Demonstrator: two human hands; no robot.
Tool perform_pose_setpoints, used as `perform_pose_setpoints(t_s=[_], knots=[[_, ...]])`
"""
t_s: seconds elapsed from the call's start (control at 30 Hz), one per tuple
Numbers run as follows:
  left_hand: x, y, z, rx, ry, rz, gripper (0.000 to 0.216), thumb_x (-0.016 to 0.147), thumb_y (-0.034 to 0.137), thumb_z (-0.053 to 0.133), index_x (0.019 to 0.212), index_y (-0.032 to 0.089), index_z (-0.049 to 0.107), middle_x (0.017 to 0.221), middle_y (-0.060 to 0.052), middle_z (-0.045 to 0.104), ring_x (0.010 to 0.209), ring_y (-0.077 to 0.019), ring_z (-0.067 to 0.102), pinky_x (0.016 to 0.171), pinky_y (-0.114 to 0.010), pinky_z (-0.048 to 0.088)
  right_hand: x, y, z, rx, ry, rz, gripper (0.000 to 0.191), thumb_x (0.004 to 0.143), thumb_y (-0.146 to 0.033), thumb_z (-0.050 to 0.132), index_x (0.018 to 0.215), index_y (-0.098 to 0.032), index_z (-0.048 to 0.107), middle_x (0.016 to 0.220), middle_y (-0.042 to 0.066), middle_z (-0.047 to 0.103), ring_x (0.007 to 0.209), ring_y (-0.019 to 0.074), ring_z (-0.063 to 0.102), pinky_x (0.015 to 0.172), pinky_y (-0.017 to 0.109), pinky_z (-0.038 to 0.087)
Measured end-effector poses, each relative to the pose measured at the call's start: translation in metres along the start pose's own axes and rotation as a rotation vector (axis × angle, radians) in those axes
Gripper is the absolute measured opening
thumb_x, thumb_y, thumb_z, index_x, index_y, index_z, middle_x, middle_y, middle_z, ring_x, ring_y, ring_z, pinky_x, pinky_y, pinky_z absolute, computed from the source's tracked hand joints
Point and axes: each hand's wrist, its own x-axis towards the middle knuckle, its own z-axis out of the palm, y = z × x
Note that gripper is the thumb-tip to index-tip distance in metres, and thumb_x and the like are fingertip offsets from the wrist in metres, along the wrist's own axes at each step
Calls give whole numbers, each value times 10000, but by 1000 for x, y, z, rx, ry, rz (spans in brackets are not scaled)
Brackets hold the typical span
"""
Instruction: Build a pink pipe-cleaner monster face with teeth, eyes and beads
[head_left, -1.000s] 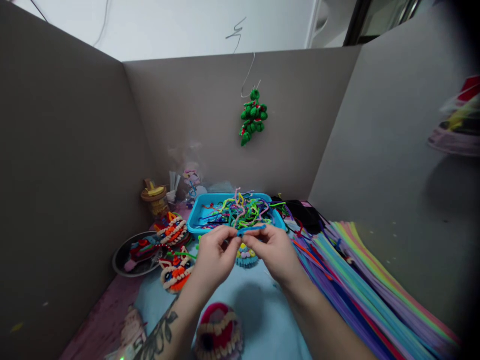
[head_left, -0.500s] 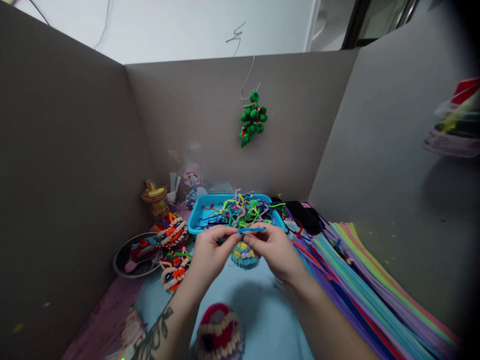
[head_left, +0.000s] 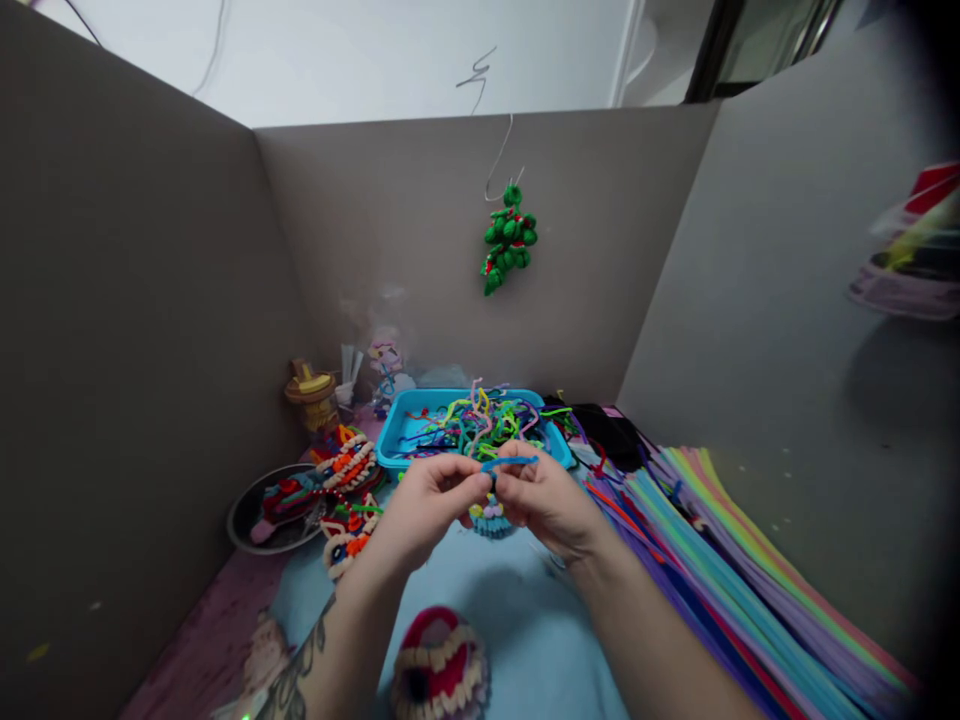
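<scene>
A short blue pipe cleaner (head_left: 517, 462) is pinched between my two hands above the light blue cloth. My left hand (head_left: 442, 492) closes thumb and forefinger on its left end. My right hand (head_left: 541, 498) is closed too, fingers curled around the middle, with the strand's tip sticking out to the right. A small dark bit shows between the fingertips; I cannot make out what it is. Partly hidden behind the hands is a fuzzy light blue piece (head_left: 491, 526) with yellow and lilac bumps. Nearer to me lies a red and cream fuzzy piece (head_left: 439, 665).
Behind the hands stands a blue tray (head_left: 405, 408) of tangled pipe cleaner scraps. Bundles of long pipe cleaners (head_left: 720, 560) lie on the right. At left are a metal bowl (head_left: 244, 540) and orange-cream fuzzy pieces (head_left: 349, 545). A green ornament (head_left: 510, 240) hangs ahead; grey panels surround the table.
Both hands have shifted slightly right and down, covering more of the fuzzy light blue piece. The blue pipe cleaner stays pinched between them.
</scene>
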Motion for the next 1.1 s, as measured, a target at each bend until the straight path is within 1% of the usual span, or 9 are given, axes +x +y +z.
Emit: perform_pose_setpoints(t_s=[0.13, 0.3, 0.43, 0.6, 0.77, 0.9, 0.97, 1.03, 1.1], knots=[[1, -1, 1, -28, -40, -1, 253, 696, 378, 684, 667, 130, 644, 574, 5, 584, 435, -64, 466, 403, -184, 359, 0, 0, 2, 66, -39, 40, 447, 561, -376, 826, 751, -204, 460, 604, -68, 516, 484, 71, 488, 389, 154, 246], [3, -11, 0, -140, -83, -9, 258, 716, 383, 678, 716, 125, 661, 561, -1, 587, 468, -75, 501, 412, -174, 387, 1, 5, 5, 200, -94, 54, 420, 598, -334, 811, 834, -220, 483, 648, -56, 567, 535, 103, 553, 509, 214, 404], [4, -13, 1, -157, -81, -2, 262, 711, 381, 686, 682, 123, 652, 548, 7, 574, 459, -67, 490, 408, -166, 387, 4, 11, 7, 292, -102, 11, 430, 590, -276, 806, 885, -230, 496, 696, -50, 593, 522, 110, 554, 535, 247, 445], [2, -5, 5, -84, -31, 26, 261, 707, 364, 672, 620, 120, 639, 546, 7, 572, 433, -62, 471, 383, -166, 347, 6, 14, 7, 353, -72, 22, 387, 602, -225, 783, 893, -224, 528, 782, -22, 618, 567, 107, 553, 558, 240, 448], [3, -7, 8, 9, 95, 52, 204, 713, 324, 637, 666, 125, 647, 515, 23, 548, 404, -59, 432, 363, -172, 311, 7, 18, 7, 351, -58, 34, 405, 586, -262, 797, 900, -237, 541, 750, -22, 599, 661, 142, 573, 606, 265, 467], [4, -10, 7, 59, 152, 78, 170, 713, 299, 620, 676, 134, 639, 484, 42, 516, 398, -54, 398, 371, -172, 300, 9, 18, 7, 278, -25, -24, 359, 595, -282, 800, 869, -227, 575, 763, -16, 588, 686, 128, 566, 618, 244, 458], [3, -9, 6, 68, 123, 58, 180, 713, 308, 620, 649, 139, 623, 481, 46, 507, 391, -51, 385, 375, -175, 298, 9, 16, 5, 185, -4, -117, 370, 600, -299, 798, 913, -227, 613, 829, 3, 601, 726, 132, 567, 628, 240, 454], [2, -6, 6, 82, 69, 30, 201, 716, 312, 616, 610, 142, 604, 469, 49, 497, 380, -44, 366, 379, -177, 290, 8, 12, 1, 42, 60, -232, 377, 612, -304, 789, 955, -234, 649, 889, 16, 613, 770, 139, 568, 652, 242, 453], [1, -3, 6, 96, 28, 11, 219, 717, 308, 612, 576, 143, 585, 455, 49, 491, 374, -42, 357, 380, -177, 279, 5, 6, -2, -154, 141, -345, 264, 652, -286, 759, 901, -232, 688, 870, 15, 627, 773, 140, 571, 664, 245, 450]])
